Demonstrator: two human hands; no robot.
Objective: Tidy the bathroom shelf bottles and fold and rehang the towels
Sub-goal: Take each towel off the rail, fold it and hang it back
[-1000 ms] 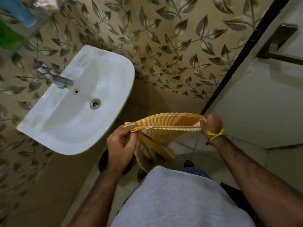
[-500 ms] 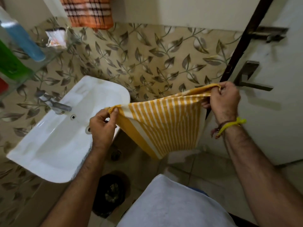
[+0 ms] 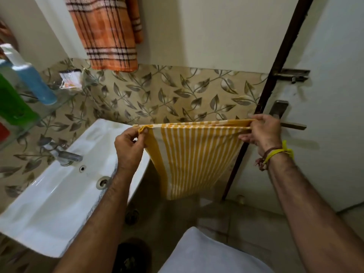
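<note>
Towel: I see the yellow striped towel [image 3: 195,154] hanging doubled between both hands, beside the sink [image 3: 59,194].
Left hand [image 3: 129,148]: grip pinching one top corner.
Right hand [image 3: 263,133]: grip pinching the other, taut to square the fold.

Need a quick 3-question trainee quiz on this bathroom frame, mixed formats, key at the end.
1. True or false: both hands pinch the top edge of the yellow striped towel.
2. Which towel already hangs on the wall? A) orange plaid towel B) green towel C) white towel
3. Fill in: the blue bottle stands on the glass ____.

Key:
1. True: the left hand and right hand each hold a top corner, and the towel hangs stretched between them.
2. A: the orange plaid towel.
3. shelf.
</note>
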